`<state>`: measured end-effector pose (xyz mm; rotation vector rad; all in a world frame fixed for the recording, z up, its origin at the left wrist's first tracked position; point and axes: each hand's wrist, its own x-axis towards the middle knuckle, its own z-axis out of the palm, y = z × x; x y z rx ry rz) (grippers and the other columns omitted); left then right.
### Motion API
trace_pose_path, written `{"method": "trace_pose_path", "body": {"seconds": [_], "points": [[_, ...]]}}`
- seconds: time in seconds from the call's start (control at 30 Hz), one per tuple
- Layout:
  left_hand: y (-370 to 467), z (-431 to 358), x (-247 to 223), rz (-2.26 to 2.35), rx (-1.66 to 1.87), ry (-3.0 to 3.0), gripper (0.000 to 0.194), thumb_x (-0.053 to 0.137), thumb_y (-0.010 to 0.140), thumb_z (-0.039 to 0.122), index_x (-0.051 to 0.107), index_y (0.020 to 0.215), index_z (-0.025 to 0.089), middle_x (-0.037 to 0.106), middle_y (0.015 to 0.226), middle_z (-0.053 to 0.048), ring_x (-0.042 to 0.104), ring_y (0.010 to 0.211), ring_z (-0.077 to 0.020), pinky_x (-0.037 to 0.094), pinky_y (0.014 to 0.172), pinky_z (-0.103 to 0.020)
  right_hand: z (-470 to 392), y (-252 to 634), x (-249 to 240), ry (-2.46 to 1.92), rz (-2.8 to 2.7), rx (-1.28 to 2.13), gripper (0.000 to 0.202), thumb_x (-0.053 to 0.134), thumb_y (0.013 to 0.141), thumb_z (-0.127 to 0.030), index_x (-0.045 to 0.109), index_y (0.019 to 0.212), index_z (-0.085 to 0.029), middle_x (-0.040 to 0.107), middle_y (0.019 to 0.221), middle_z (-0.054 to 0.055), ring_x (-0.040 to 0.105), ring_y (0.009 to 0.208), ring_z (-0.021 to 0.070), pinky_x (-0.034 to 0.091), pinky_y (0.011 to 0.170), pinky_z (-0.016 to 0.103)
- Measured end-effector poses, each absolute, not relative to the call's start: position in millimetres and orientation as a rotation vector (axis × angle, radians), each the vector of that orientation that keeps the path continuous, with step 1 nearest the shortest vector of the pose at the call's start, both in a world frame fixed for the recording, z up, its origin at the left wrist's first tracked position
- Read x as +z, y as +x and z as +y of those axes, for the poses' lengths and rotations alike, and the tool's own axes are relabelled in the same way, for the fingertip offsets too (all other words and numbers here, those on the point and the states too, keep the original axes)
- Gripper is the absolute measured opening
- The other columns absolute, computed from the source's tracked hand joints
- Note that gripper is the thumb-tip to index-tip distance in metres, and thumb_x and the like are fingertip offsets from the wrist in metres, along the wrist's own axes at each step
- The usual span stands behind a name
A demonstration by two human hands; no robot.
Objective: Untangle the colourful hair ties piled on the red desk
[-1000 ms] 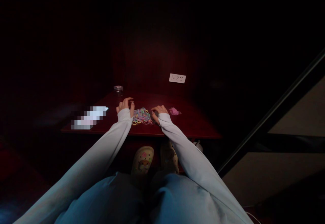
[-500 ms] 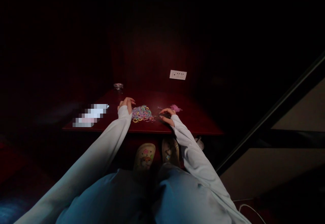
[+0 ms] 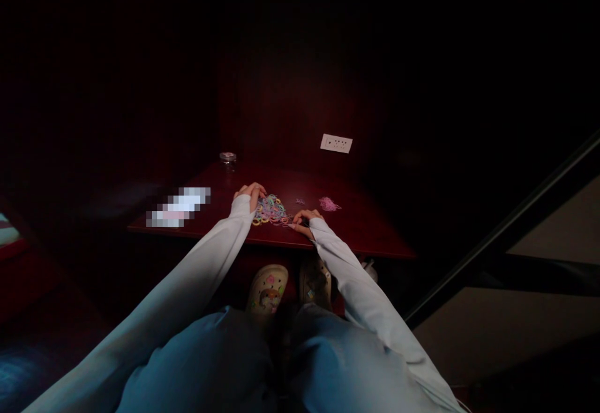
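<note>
A loose heap of small pastel hair ties (image 3: pixel 272 210) in yellow, green, pink and purple lies near the table's front edge. My left hand (image 3: pixel 249 195) rests at the heap's left side, fingers stretched out over its far-left edge, holding nothing visible. At the right edge of the heap is my right hand (image 3: pixel 305 220), its thumb and forefinger brought close together. Whatever is between those tips is too small to make out. A pile of pink hair ties (image 3: pixel 329 204) sits beyond my right hand, and a tiny purple cluster (image 3: pixel 300 201) lies between the two piles.
The dark red table (image 3: pixel 356 232) holds a clear lidded jar (image 3: pixel 227 160) at the back left and a blurred-out pale flat object (image 3: pixel 180 207) on the left. A white wall socket (image 3: pixel 336 144) is behind. Clogs (image 3: pixel 268 289) show below the table edge.
My right hand has moved left to the heap's edge, and its thumb and forefinger have come together. My left hand stays by the heap. The whole view has shifted slightly.
</note>
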<state>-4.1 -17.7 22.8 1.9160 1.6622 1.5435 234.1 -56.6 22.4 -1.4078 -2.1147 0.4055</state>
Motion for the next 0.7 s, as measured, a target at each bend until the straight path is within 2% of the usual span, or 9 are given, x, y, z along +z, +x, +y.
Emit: {"method": "trace_pose_path", "body": {"seconds": [0.13,0.43,0.53,0.63,0.7], "points": [[-2,-16,22,1.615,1.582,1.901,0.044,0.031,0.101,0.028,0.068,0.079,0.024,0.076,0.080,-0.003,0.064,0.091,-0.0235,0.043,0.094,-0.040,-52,233,19,-1.352,-2.102,0.450,0.024,0.079,0.083,-0.048,0.074,0.093,-0.026,0.068,0.085,-0.001,0.051,0.090,0.0186,0.033,0.085,0.029],[-2,-14,23,1.602,1.560,1.854,0.046,0.031,0.101,0.028,0.068,0.075,0.024,0.075,0.074,-0.002,0.065,0.088,-0.0236,0.043,0.092,-0.039,-47,231,14,-1.255,-2.079,0.463,0.033,0.079,0.080,-0.055,0.074,0.073,-0.023,0.066,0.079,0.001,0.051,0.086,0.0178,0.036,0.083,0.030],[-2,-12,23,1.598,1.546,1.863,0.046,0.031,0.101,0.029,0.069,0.075,0.024,0.075,0.074,-0.002,0.065,0.087,-0.0232,0.044,0.092,-0.039,-40,233,11,-1.217,-2.008,0.581,0.036,0.079,0.077,-0.057,0.072,0.070,-0.022,0.063,0.072,-0.001,0.051,0.077,0.0158,0.037,0.078,0.030],[-2,-11,21,1.594,1.559,1.848,0.047,0.029,0.102,0.031,0.068,0.075,0.024,0.074,0.074,-0.002,0.065,0.087,-0.0228,0.044,0.093,-0.038,-28,235,9,-1.229,-1.846,0.628,0.036,0.073,0.081,-0.056,0.070,0.071,-0.022,0.058,0.063,-0.002,0.048,0.064,0.0140,0.037,0.069,0.029],[-1,-11,19,1.590,1.569,1.848,0.048,0.028,0.102,0.032,0.068,0.075,0.024,0.074,0.074,-0.002,0.065,0.088,-0.0233,0.044,0.093,-0.039,-20,237,9,-1.247,-1.762,0.554,0.034,0.066,0.087,-0.054,0.070,0.074,-0.022,0.057,0.063,-0.001,0.048,0.063,0.0149,0.036,0.067,0.029]]}}
